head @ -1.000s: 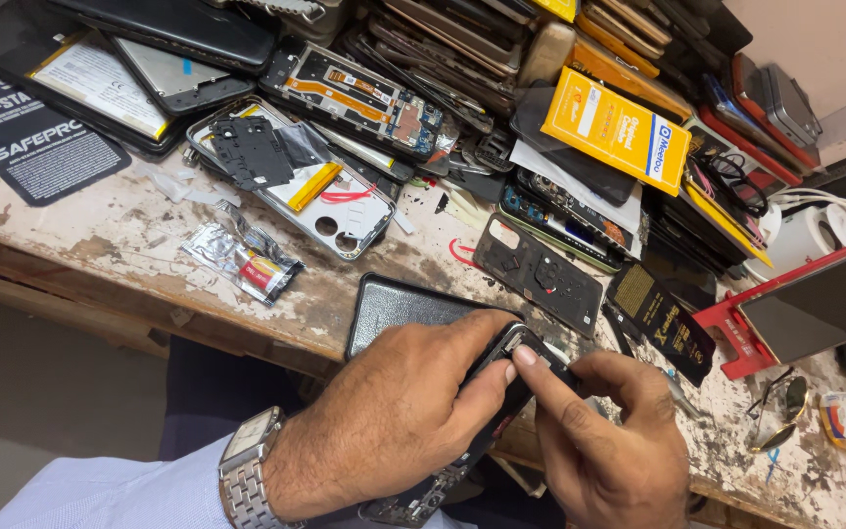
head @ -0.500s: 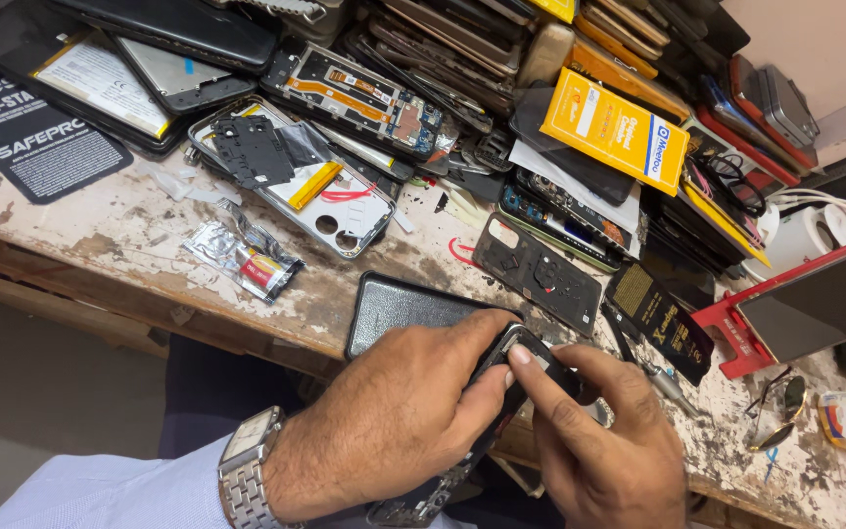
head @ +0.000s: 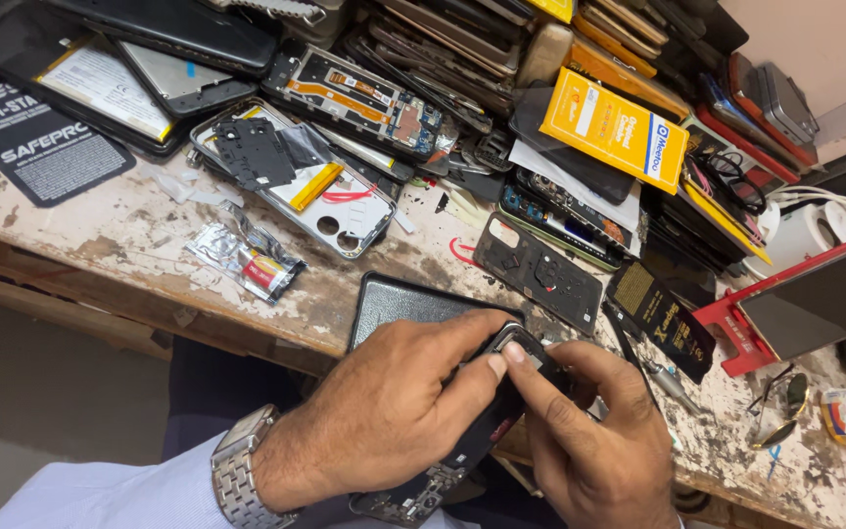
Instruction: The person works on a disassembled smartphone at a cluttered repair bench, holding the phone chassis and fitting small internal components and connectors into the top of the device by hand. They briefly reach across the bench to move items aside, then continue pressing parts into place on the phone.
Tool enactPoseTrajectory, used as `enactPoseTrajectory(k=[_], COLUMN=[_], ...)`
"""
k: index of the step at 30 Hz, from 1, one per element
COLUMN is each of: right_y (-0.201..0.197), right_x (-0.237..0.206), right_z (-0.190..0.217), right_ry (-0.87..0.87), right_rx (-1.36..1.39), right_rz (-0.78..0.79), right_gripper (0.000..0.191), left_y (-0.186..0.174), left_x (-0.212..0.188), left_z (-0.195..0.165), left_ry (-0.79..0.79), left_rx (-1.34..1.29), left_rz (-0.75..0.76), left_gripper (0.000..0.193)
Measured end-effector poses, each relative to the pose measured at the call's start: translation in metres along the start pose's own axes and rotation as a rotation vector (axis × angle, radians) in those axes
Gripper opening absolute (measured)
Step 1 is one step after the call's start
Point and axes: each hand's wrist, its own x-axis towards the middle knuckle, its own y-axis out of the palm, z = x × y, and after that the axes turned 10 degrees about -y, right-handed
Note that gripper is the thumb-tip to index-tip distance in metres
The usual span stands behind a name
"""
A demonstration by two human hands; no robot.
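My left hand (head: 384, 411) clamps the dark phone frame (head: 482, 441) steady (over the bench edge) while my right hand (head: 599, 441) fingertips press its corner.

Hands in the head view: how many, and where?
2. The left hand, with a metal wristwatch, grips a dark phone frame at the bench edge. The right hand presses a fingertip on its top end. No other person's hands show.

On the worn, paint-stained table (head: 100, 235) I see a yellow rectangular box (head: 611, 129), a crumpled silver foil packet (head: 245, 259) and gold-rimmed sunglasses (head: 783, 407).
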Motion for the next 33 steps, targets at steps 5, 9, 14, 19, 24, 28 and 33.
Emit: enactPoseTrajectory(k=[5, 9, 14, 19, 24, 28, 33], right_y=[0.0, -0.002, 0.007, 0.01, 0.014, 0.015, 0.022], right_x=[0.0, -0.002, -0.012, -0.026, -0.034, -0.037, -0.034], right_z=[0.002, 0.003, 0.004, -0.009, -0.013, -0.009, -0.005], right_ry=[0.009, 0.069, 0.377, 0.946, 0.907, 0.905, 0.866], right_rx=[0.064, 0.13, 0.54, 1.272, 1.333, 1.149, 1.077], right_rz=[-0.026, -0.001, -0.251, -0.324, -0.366, -0.314, -0.369], right_gripper=[0.059, 0.06, 0.042, 0.031, 0.023, 0.022, 0.018], left_y=[0.001, 0.007, 0.018, 0.019, 0.028, 0.03, 0.032], left_x=[0.002, 0.001, 0.0, 0.001, 0.002, 0.002, 0.005], left_z=[-0.004, 0.001, 0.003, 0.002, 0.004, 0.009, 0.01], left_ry=[-0.286, -0.102, -0.102, -0.269, -0.254, -0.21, -0.255], left_rx=[-0.05, -0.075, -0.17, -0.099, -0.1, -0.09, -0.114], left_rz=[0.045, -0.101, -0.094, -0.092, -0.107, -0.115, -0.092], left_gripper=[0.03, 0.029, 0.027, 0.028, 0.028, 0.029, 0.028])
